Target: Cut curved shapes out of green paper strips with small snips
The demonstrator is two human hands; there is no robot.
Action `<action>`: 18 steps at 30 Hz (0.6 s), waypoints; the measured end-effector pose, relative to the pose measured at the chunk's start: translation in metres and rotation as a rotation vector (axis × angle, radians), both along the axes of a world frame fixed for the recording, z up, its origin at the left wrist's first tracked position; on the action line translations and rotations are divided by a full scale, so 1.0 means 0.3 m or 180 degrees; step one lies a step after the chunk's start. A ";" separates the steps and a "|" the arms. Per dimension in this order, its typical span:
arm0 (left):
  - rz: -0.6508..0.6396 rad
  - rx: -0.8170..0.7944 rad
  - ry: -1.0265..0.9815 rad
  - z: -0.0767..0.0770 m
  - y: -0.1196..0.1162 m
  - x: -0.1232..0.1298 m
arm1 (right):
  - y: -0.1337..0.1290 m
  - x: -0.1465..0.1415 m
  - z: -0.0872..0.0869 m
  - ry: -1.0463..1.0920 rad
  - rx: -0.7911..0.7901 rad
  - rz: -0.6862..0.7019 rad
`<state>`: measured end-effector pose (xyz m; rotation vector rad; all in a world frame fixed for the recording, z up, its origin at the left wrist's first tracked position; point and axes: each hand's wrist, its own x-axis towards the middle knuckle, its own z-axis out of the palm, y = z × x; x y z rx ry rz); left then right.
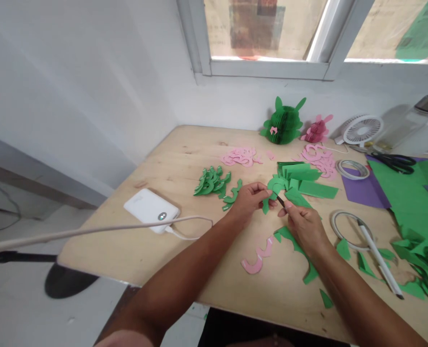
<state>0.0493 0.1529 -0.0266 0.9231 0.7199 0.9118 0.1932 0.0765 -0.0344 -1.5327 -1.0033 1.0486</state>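
Note:
My left hand [252,200] pinches a curved green paper cutout [277,184] between thumb and fingers, above the table. My right hand [302,224] is closed on a thin dark tool [280,200], whose tip meets the paper; its kind is hidden by the fingers. Folded green paper strips [300,173] lie just behind both hands. Left of my left hand is a pile of curled green cutouts [212,180], with another cutout [232,196] beside it. A pink curved cutout [253,266] and a green paper offcut [295,241] lie nearer me.
A white power bank [150,209] with a cable lies left. Behind stand a green honeycomb paper figure [284,126], a pink one [317,130], a small fan [362,130] and a clear bottle [408,125]. Black scissors [397,163], tape rolls [353,169] and a white pen [382,262] lie right.

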 end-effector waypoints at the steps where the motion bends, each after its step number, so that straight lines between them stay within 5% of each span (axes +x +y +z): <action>1: 0.0005 -0.0005 0.0001 -0.001 0.000 0.001 | 0.000 0.000 0.001 0.0020 -0.0003 0.0010; 18: 0.0141 -0.0145 -0.0131 0.016 -0.020 0.008 | -0.005 -0.004 0.006 0.0077 -0.0028 0.0006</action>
